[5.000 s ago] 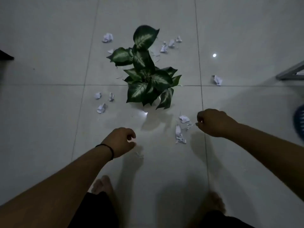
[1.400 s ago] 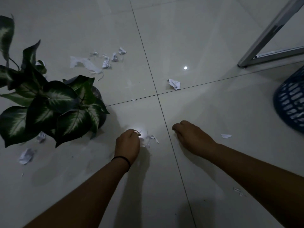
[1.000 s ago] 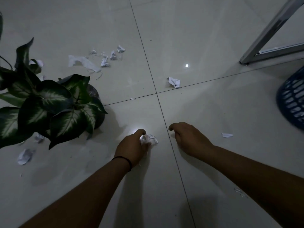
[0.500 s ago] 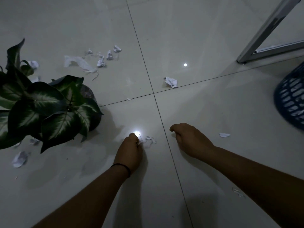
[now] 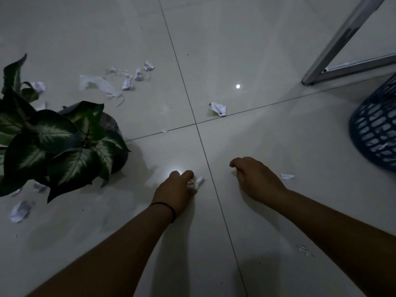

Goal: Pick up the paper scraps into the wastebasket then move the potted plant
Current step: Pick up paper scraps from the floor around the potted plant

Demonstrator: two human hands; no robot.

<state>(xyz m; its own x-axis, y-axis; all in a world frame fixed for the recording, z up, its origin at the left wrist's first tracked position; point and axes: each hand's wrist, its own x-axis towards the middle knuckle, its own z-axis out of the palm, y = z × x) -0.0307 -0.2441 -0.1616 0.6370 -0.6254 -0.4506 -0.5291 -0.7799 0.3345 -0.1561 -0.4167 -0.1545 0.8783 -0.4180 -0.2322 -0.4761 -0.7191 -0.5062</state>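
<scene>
My left hand (image 5: pixel 176 190) rests low on the tiled floor, its fingers pinched on a small bunch of white paper scraps (image 5: pixel 196 182). My right hand (image 5: pixel 256 179) hovers just right of it, fingers curled; whether it holds anything is hidden. The potted plant (image 5: pixel 57 144), dark green leaves with pale veins in a dark pot, stands at the left. A blue lattice wastebasket (image 5: pixel 375 133) sits at the right edge. A crumpled scrap (image 5: pixel 218 108) lies beyond my hands, a small one (image 5: pixel 286 176) lies by my right wrist, and several more (image 5: pixel 128 79) lie behind the plant.
A grey metal frame leg (image 5: pixel 334 50) slants down at the top right, beside the wastebasket. More scraps (image 5: pixel 20 211) lie left of the plant's pot. A tiny shred (image 5: pixel 304 249) lies near my right forearm. The room is dim.
My left hand has gathered the scraps on the floor and closed its fingers on them. My right hand has barely shifted. The view moved slightly, so the plant sits a little further left.
</scene>
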